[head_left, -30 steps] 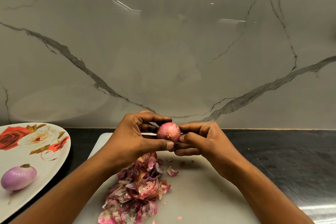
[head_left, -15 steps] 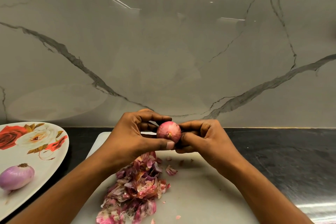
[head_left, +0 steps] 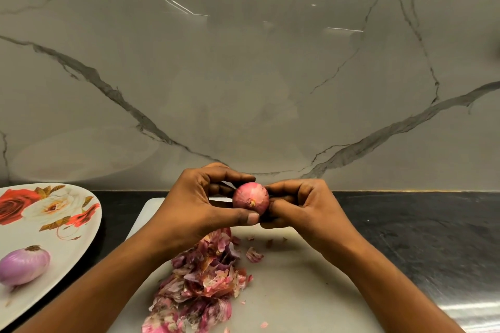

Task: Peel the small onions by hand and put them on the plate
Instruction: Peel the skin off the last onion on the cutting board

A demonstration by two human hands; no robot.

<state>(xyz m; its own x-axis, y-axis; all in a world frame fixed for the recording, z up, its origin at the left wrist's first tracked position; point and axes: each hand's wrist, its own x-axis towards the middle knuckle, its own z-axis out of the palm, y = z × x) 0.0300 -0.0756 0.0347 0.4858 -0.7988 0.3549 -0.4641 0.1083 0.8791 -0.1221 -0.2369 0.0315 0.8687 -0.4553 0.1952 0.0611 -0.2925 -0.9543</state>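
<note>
A small pink-skinned onion hangs above the white cutting board, root end facing me. My left hand grips it from the left, thumb under it and index finger curled over the top. From the right, my right hand pinches it with curled fingers and thumb. One peeled purple onion lies on the flowered white plate at the left.
A heap of pink and purple onion skins covers the board's left part, with a few loose flakes nearby. The board rests on a dark counter. A grey marble wall stands close behind.
Both hands still hold the onion in the same place. The onion looks slightly turned between the fingers; nothing else has moved.
</note>
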